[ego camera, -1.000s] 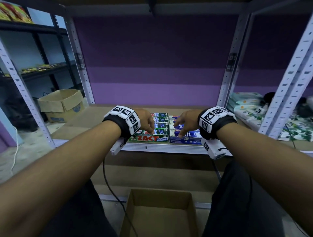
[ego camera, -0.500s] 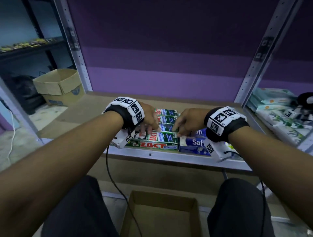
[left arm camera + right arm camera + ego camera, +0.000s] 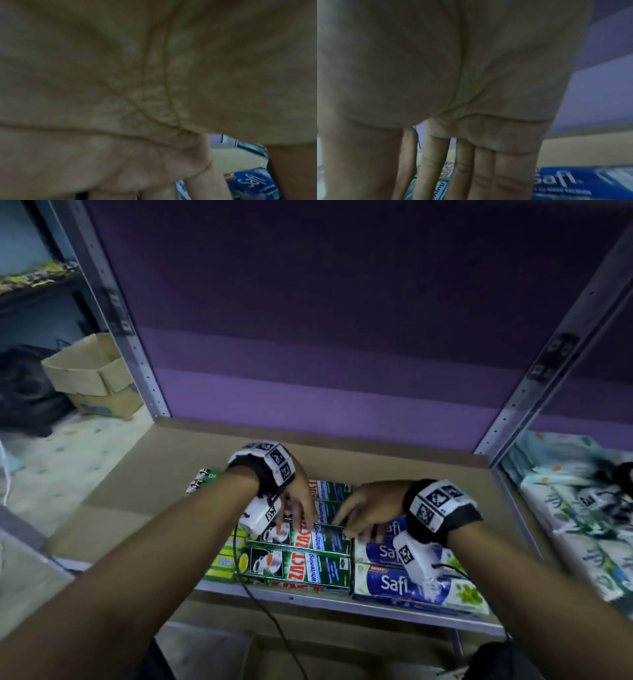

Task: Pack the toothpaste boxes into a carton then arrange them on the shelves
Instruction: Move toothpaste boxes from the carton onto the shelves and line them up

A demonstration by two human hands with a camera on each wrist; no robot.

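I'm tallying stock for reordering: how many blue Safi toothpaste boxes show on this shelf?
2 visible. One Safi box lies at the shelf's front edge; the second sits just behind it, partly under the right hand. Others may be hidden beneath.

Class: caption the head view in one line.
Both hands reach over green and blue toothpaste boxes on a shelf.

Zact boxes [image 3: 301, 556] on shelf [image 3: 342, 602] front, Safi boxes [image 3: 404, 583] right; carton [image 3: 308, 659] seemingly below.

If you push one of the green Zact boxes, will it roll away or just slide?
The green Zact box would probably slide, not roll: it is flat-sided and lies flat on the shelf. It looks like thin card, so likely light and easily dented. Neighbouring Safi boxes sit tight alongside, blocking sideways movement.
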